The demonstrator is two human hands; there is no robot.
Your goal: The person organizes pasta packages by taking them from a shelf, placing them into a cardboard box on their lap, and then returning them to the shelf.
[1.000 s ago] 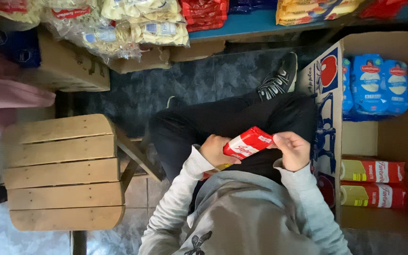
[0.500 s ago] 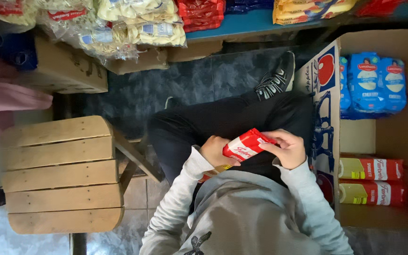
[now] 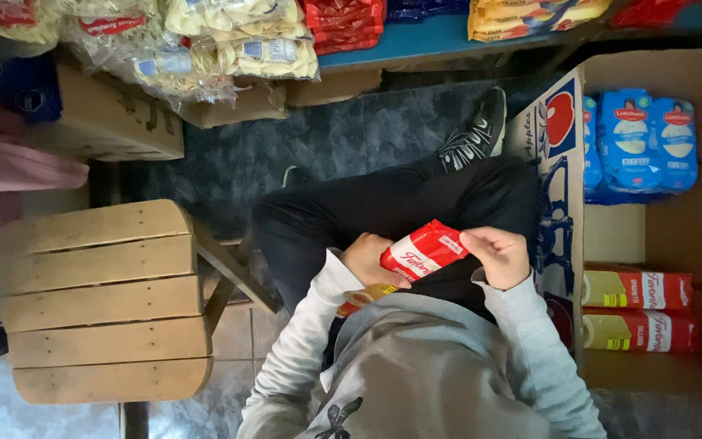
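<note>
A: Biggest item first?

B: Open cardboard box [image 3: 660, 228] at right. Blue packets [image 3: 643, 142] stacked against its far wall, two red-and-yellow packets [image 3: 639, 309] lying along the near side.

A: And on the other side?

B: Slatted wooden stool [image 3: 103, 301], left of the seated person's black-trousered legs [image 3: 383, 211]. Shelf [image 3: 416, 41] along the top edge, bagged pasta [image 3: 229, 36] piled on it.

A: Hands?

B: Both over the lap, holding one red-and-white packet [image 3: 422, 250] between them. Left hand [image 3: 367, 260] curled under its lower end, fingers closed on it. Right hand [image 3: 499, 256] pinching the upper end, thumb on top. A yellow packet [image 3: 367, 294] peeks out just beneath the left wrist.
</note>
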